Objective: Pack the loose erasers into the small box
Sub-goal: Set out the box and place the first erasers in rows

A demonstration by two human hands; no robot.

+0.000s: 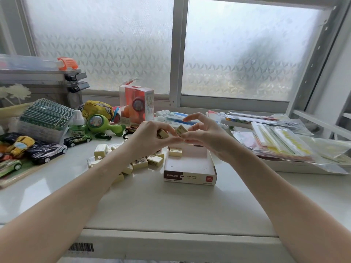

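A small open cardboard box lies on the white table with one cream eraser at its far end. Several loose cream erasers are heaped to the left of the box. Above the box's far end, my left hand grips an eraser in its curled fingers. My right hand pinches another eraser between thumb and fingertips, right next to the left hand.
Toy cars and other toys crowd the left side of the table. A clear toy package stands behind the hands. Plastic-bagged stationery is piled on the right. A frosted window closes off the back.
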